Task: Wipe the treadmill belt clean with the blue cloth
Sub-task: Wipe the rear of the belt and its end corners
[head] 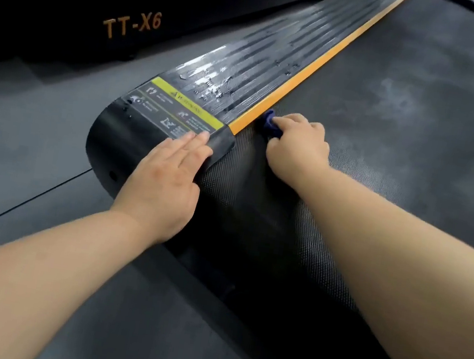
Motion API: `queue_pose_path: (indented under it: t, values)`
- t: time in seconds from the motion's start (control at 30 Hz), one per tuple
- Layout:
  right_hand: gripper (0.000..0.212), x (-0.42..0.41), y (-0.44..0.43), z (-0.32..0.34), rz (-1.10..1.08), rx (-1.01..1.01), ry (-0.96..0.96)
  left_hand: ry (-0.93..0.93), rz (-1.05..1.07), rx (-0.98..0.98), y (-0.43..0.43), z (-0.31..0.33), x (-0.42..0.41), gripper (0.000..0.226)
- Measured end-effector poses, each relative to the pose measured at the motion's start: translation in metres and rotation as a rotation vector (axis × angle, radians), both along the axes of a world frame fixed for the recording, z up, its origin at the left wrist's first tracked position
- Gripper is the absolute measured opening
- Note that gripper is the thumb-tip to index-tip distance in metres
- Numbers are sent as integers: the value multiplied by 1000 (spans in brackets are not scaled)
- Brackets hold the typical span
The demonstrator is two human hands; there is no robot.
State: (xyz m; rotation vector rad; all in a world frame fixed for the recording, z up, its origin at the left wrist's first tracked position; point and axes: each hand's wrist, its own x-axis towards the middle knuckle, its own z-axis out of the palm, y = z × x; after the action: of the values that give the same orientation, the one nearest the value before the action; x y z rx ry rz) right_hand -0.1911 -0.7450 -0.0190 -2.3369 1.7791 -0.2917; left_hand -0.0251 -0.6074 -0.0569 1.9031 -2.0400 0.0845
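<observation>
Risking a jam w/ blue cloth [270,124] wadded in curled fingers of right hand [296,143], tight vs orange strip [317,68] at left edge of treadmill belt [406,127], & a slip w/ left hand [165,178] flat, fingers together, on end cap [112,142] near prob. wet side rail [263,54]; belt smeared grey, rubber floor [21,131], 2nd treadmill [101,5] left.

belt [406,127] fwd+R: open run | L edge: orange strip [316,74] + side rail [247,58] bound it
</observation>
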Motion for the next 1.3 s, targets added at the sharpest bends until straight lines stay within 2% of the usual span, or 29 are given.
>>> queue_pose_path:
  t: [0.13, 0.23, 0.33, 0.4, 0.53, 0.6, 0.7, 0.87, 0.97, 1.03, 1.13, 1.2, 1.3]
  values:
    - [39, 8, 68, -6, 140, -44, -139, 40, -18, 11, -1, 2, 2, 62]
    - [39, 5, 108, -13, 303, -118, -205, 183, 23, 25, 1, 7, 4, 58]
    - [43, -8, 106, -12, 451, -131, -109, 272, -8, 14, 4, 9, 8, 58]
    - [44, -19, 107, -14, 494, -160, -75, 224, 8, 17, 6, 9, 2, 58]
    - [41, -57, 132, -22, 377, -254, -132, 94, -125, 19, 9, 16, -44, 59]
    - [41, -85, 147, -24, 320, -272, -148, 118, -199, 40, 6, 25, -72, 54]
    - [39, -142, 170, -24, 217, -283, -139, 190, -193, 142, 2, 34, -104, 52]
    - [40, -241, 215, -25, -27, -347, -110, 90, -255, 249, 12, 33, -122, 47]
    - [37, -210, 209, -25, -185, -357, -126, 46, -224, 270, 20, 30, -118, 47]
    - [37, -157, 187, -24, -103, -315, -160, 54, -209, 278, 22, 31, -117, 47]
    - [41, -98, 159, -19, 45, -211, -97, 97, -149, 253, 21, 41, -118, 42]
    - [42, -108, 159, -18, 56, -148, -82, 77, -137, 263, 23, 43, -120, 42]
    - [42, -172, 184, -19, -46, -238, -127, -17, -153, 328, 23, 44, -129, 50]
